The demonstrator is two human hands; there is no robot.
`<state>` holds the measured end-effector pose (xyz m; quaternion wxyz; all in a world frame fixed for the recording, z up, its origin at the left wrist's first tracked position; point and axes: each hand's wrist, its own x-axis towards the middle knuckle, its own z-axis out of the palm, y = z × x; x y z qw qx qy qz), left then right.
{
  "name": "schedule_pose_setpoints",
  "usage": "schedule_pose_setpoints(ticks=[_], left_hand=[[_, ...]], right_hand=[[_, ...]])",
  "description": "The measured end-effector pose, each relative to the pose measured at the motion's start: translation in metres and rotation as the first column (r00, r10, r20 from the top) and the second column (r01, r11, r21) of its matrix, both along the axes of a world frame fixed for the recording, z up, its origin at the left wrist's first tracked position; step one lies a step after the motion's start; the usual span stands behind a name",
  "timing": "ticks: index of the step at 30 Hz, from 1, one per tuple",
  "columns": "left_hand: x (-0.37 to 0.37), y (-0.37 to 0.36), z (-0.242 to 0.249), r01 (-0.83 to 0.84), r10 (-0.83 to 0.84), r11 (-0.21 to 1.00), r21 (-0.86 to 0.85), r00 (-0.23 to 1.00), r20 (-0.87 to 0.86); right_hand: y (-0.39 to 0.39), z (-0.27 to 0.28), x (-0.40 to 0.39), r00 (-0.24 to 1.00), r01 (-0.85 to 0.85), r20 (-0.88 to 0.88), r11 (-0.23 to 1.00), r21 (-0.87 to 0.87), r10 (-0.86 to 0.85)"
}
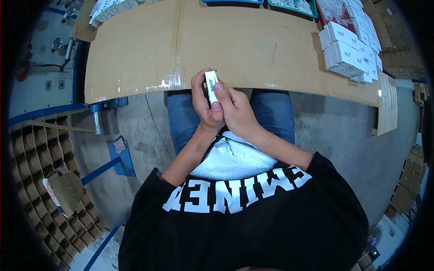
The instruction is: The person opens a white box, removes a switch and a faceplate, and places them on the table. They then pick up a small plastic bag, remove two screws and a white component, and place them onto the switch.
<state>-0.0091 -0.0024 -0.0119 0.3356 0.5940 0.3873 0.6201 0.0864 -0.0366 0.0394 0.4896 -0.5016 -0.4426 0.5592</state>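
Note:
A small white box (210, 82) with dark lettering along its face is held upright just over the near edge of the table. My left hand (202, 101) wraps round it from the left, the thumb lying on its lower end. My right hand (233, 104) closes on it from the right, thumb pressed against its front face. The two hands touch each other, and the fingers behind the box are mostly hidden.
A cardboard-covered table (235, 49) spreads ahead. Stacked white boxes (348, 52) stand at its right, near a green tray (294, 7) of small white pieces and a blue tray (233, 2). More white boxes (113, 10) sit far left. Cardboard dividers (45, 180) lie lower left.

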Motion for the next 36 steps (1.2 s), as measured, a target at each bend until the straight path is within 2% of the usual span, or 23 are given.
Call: schedule_pose_setpoints(ticks=[8, 15, 17, 18, 20, 21, 23, 24, 26, 27, 28, 29, 30, 31, 33, 34, 35, 36], left_hand=[[0.004, -0.005, -0.001, 0.025, -0.023, 0.999, -0.03, 0.998, 0.057], [0.006, -0.005, 0.0, 0.023, -0.024, 1.0, 0.012, 0.996, 0.081], [0.006, -0.005, 0.004, 0.02, -0.017, 0.999, -0.05, 0.997, 0.073], [0.006, -0.003, 0.0, 0.021, -0.017, 0.999, -0.05, 0.997, 0.074], [0.007, 0.006, -0.011, 0.037, -0.037, 0.999, -0.008, 0.999, 0.029], [0.005, 0.004, 0.001, 0.07, -0.071, 0.997, -0.019, 0.997, -0.037], [0.0, 0.005, 0.0, 0.046, -0.036, 0.998, 0.033, 0.963, -0.266], [0.001, 0.003, 0.006, 0.042, -0.032, 0.998, 0.035, 0.964, -0.264], [0.002, -0.004, 0.022, 0.227, -0.207, 0.953, -0.2, 0.972, 0.113], [0.001, -0.003, 0.02, 0.206, -0.186, 0.958, -0.197, 0.976, 0.114], [-0.001, 0.0, 0.018, 0.234, -0.165, 0.928, -0.291, 0.957, 0.24], [-0.002, 0.003, 0.016, 0.277, -0.135, 0.885, -0.374, 0.922, 0.364], [-0.004, 0.005, 0.021, 0.336, -0.112, 0.818, -0.467, 0.889, 0.445], [-0.005, 0.004, 0.027, 0.334, -0.108, 0.821, -0.463, 0.887, 0.449], [-0.005, -0.001, 0.045, 0.525, -0.048, 0.578, -0.625, 0.786, 0.616], [-0.004, -0.006, 0.054, 0.542, -0.015, 0.505, -0.672, 0.783, 0.622], [-0.002, -0.009, 0.059, 0.543, -0.013, 0.507, -0.67, 0.782, 0.623], [0.0, -0.012, 0.062, 0.562, 0.007, 0.455, -0.691, 0.773, 0.634]], right_hand=[[-0.009, 0.003, -0.005, 0.994, 0.074, 0.077, 0.995, 0.066, -0.079], [-0.009, -0.001, -0.008, 0.995, 0.1, 0.012, 0.993, 0.054, -0.101], [-0.003, -0.005, -0.006, 0.994, 0.11, -0.016, 0.993, 0.053, -0.11], [0.004, -0.005, -0.001, 0.998, 0.069, -0.007, 0.998, -0.01, -0.069], [0.011, 0.004, 0.01, 1.0, 0.002, 0.005, 0.985, -0.172, -0.001], [0.015, 0.006, 0.016, 1.0, -0.026, -0.002, 0.993, -0.117, 0.026], [0.015, -0.001, 0.028, 0.993, -0.072, -0.101, 0.99, -0.123, 0.06], [0.014, -0.002, 0.033, 0.993, -0.076, -0.099, 0.99, -0.122, 0.064], [0.014, -0.002, 0.042, 0.993, -0.096, -0.092, 0.969, -0.226, 0.077], [0.012, -0.004, 0.046, 0.991, -0.117, -0.091, 0.968, -0.224, 0.099], [0.011, -0.008, 0.05, 0.946, -0.114, 0.308, 0.993, 0.008, 0.106], [0.009, -0.009, 0.054, 0.764, -0.191, 0.646, 0.954, 0.23, -0.003], [0.01, -0.005, 0.057, 0.8, -0.229, 0.599, 0.942, 0.244, 0.039], [0.01, -0.005, 0.057, 0.797, -0.236, 0.603, 0.94, 0.246, 0.042], [0.011, -0.006, 0.057, 0.773, -0.327, 0.631, 0.813, 0.481, -0.063], [0.014, -0.01, 0.055, 0.79, -0.335, 0.61, 0.785, 0.522, -0.067], [0.015, -0.012, 0.056, 0.789, -0.339, 0.611, 0.783, 0.522, -0.066], [0.017, -0.014, 0.058, 0.746, -0.396, 0.66, 0.735, 0.551, -0.093]])
